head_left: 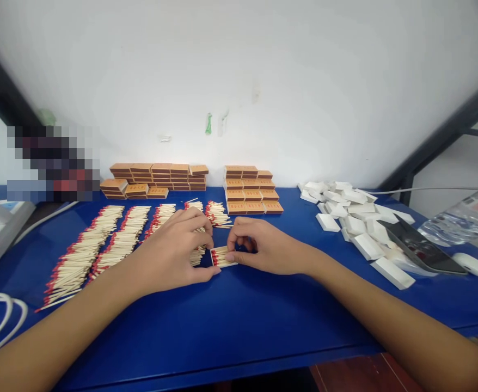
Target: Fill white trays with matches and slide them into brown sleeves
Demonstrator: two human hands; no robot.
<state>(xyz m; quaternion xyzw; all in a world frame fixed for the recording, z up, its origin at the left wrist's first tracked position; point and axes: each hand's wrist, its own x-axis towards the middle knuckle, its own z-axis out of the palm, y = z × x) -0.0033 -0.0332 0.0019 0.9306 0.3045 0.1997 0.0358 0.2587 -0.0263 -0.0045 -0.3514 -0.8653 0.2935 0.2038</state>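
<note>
My left hand (177, 245) is loosely half open on the head cam, thumb and fingers spread around the left end of a little white tray (212, 259) of matches (220, 257) on the blue table (231, 321). Right hand (263, 246)'s curled in, thumb over the tray's other end, can't tell if it's pinching any. Loose match rows (79, 250) sit off left.

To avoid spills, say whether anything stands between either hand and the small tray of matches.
Nothing visible does: the right hand is at the right end of the tray, and the left hand has its thumb by the near left corner. Loose matches lie further left.
</note>
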